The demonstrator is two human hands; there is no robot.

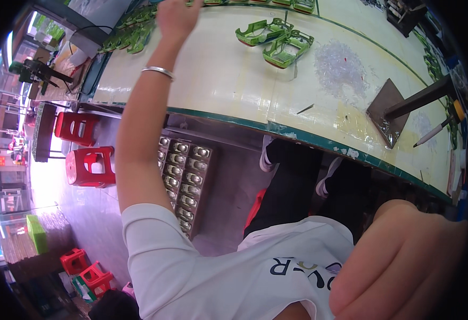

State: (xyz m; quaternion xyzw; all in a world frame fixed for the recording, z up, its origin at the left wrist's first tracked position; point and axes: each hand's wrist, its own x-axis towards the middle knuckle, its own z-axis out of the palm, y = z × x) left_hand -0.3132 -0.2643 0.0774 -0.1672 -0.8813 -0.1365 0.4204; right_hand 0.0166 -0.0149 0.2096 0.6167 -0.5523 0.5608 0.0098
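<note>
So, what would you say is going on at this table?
Someone's left hand reaches across the table to its far side, near green plastic parts; whether it grips one can't be seen. The right hand is out of view. Two green frames lie together beside a pile of clear bits.

- Left arm (144,122): one, bare below the sleeve, reaching far forward, elbow only slightly bent.
- Left wrist (173,40): roughly in line with the forearm.
- Left hand (178,20): partly cut off at the upper edge; finger closure indeterminate.
- Right arm (399,261): one, bare, bent, lower right; hand out of view.
- Legs (290,186): pair, extended forward.
</note>
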